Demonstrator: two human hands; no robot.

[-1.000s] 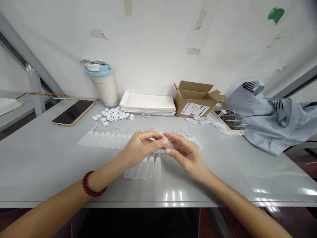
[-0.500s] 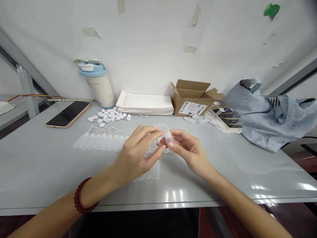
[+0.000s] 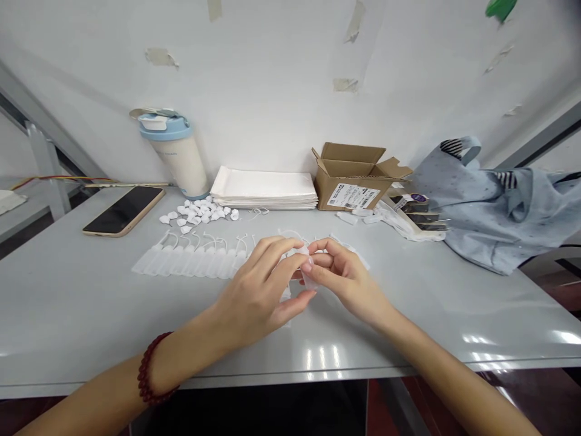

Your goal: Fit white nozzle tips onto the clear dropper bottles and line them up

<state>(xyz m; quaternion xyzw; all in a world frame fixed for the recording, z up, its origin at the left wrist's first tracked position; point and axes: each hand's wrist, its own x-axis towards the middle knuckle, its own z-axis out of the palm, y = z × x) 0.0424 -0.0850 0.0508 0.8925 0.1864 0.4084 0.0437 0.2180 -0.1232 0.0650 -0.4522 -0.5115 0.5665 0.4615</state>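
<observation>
A small translucent plastic bottle (image 3: 310, 283) with a thin white cord looping from its top is held upright above the table. My right hand (image 3: 351, 278) pinches it from the right, thumb in front and fingers behind. Curled around the bottle's top are the fingers of my left hand (image 3: 256, 290), its thumb near the bottle's lower left side; the fingers partly hide the top. Similar corded bottles (image 3: 181, 261) lie in a row on the table, running behind both hands. Beyond them is a pile of small white pieces (image 3: 200, 212).
Along the wall stand a tumbler (image 3: 177, 157), a stack of white envelopes (image 3: 265, 189) and an open cardboard box (image 3: 349, 181). A phone (image 3: 124, 211) lies at left. Several loose white tubes (image 3: 347, 218), packets (image 3: 420, 215) and a blue cloth bag (image 3: 490, 206) are at right.
My left fingers have moved right and closed over the bottle's top, its thumb now nearer the bottle's lower part. My right hand keeps its grip. The view has shifted slightly.
</observation>
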